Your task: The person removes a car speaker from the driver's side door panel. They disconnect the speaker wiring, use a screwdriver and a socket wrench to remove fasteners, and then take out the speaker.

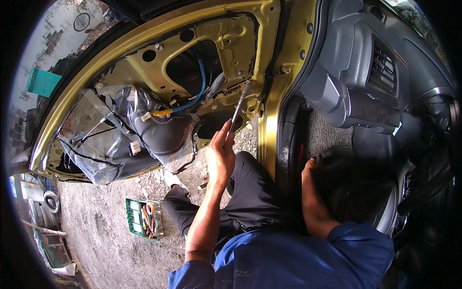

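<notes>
My left hand (222, 153) is closed around the lower end of a long, slim metal rod tool (238, 108). The rod slants up and to the right, and its tip is by the lower right part of a gold car door (231, 53) with its inner panel off. Whether the tip touches the metal, I cannot tell. My right hand (310, 166) is in shadow over the car's footwell, beside the door sill (285, 154); its fingers are too dark to read. Left of the tool, a dark padded piece (166, 135) and clear plastic sheeting (91, 130) hang on the door.
A blue cable (202, 77) with a yellow-wrapped end (162, 112) runs out of a door opening. On the rough ground stands an open green toolbox (136, 218) with several tools. The grey dashboard (337, 67) is at right. Wheel-like rings (51, 201) lie far left.
</notes>
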The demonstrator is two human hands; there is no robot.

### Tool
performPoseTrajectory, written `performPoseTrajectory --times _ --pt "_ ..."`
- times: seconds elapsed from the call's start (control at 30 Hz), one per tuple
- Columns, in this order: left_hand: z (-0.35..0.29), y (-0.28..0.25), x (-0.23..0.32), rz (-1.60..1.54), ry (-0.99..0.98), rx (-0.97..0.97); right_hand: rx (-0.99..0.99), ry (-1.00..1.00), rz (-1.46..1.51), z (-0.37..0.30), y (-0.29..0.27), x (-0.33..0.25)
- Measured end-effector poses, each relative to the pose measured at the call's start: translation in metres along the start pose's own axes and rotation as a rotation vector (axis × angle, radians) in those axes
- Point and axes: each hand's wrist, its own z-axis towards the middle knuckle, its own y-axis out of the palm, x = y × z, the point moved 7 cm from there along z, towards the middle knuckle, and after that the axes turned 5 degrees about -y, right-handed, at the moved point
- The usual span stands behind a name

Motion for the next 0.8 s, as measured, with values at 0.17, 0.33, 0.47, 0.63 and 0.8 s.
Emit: performPoseTrajectory --times 0.17,0.33,0.47,0.63,0.8 --pt "-0.001 0.001 0.005 0.072 0.021 0.065 0.117 -0.061 0.103 0.024 0.011 0.013" --pt "0.0 0.006 0.009 0.102 0.058 0.103 0.315 -0.429 0.462 -0.003 -0.014 -0.053" --pt "0.005 0.009 0.006 0.152 0.022 0.098 0.042 -0.555 0.684 -0.101 -0.049 -0.162" --pt "0.005 0.018 0.006 -0.022 0.006 0.102 -0.636 -0.77 0.761 -0.228 -0.068 -0.324" --pt "0.004 0.026 0.002 -0.163 -0.051 0.096 -1.071 -0.766 0.901 -0.296 -0.057 -0.413"
